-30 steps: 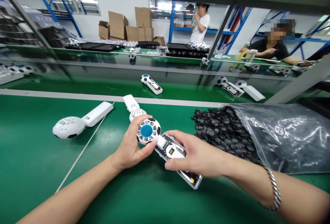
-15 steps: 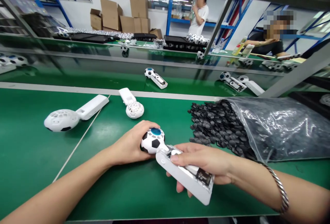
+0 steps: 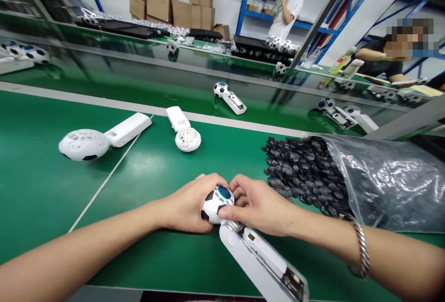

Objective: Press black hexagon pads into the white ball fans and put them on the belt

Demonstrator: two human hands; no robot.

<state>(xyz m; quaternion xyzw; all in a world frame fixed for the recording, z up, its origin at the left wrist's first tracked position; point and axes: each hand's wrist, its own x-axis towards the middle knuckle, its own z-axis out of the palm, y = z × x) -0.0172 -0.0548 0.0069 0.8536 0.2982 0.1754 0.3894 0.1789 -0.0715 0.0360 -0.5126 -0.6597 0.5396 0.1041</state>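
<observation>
Two white units lie on the green table (image 3: 31,167) at left, near its pale edge strip. Left one (image 3: 85,144): head with lattice side up, dark patches low on its rim, handle angled away to the right. Second one (image 3: 188,140): lattice up as well, handle pointing back. No hand on either; both set down apart, lattice bare as far as it shows.

Left hand (image 3: 190,204): wrapped around the near-left of a ball head, fingers over the top. Its unit, the ball-headed device (image 3: 248,265), sits front and centre, handle slanting down to the right and cut by the lower edge of view. Looks part-done: black patches in the ball, blue disc (image 3: 225,192) seated on top, but the handle's face shows board and small display, with no white panel over it. Clear plastic seems to edge it.

Behind, beyond the strip, a similar unit (image 3: 229,98), blue-topped, handle insides also showing.

Right hand (image 3: 264,207): curled narrow on the ball's right side, thumb against it, fingertips close by the disc. Cannot tell if a small piece is under them.

Right of that hand, a heap of black pieces (image 3: 302,167), loose, neither hand on it, spilling from the mouth of a clear bag (image 3: 392,177). Many left unused.
</observation>
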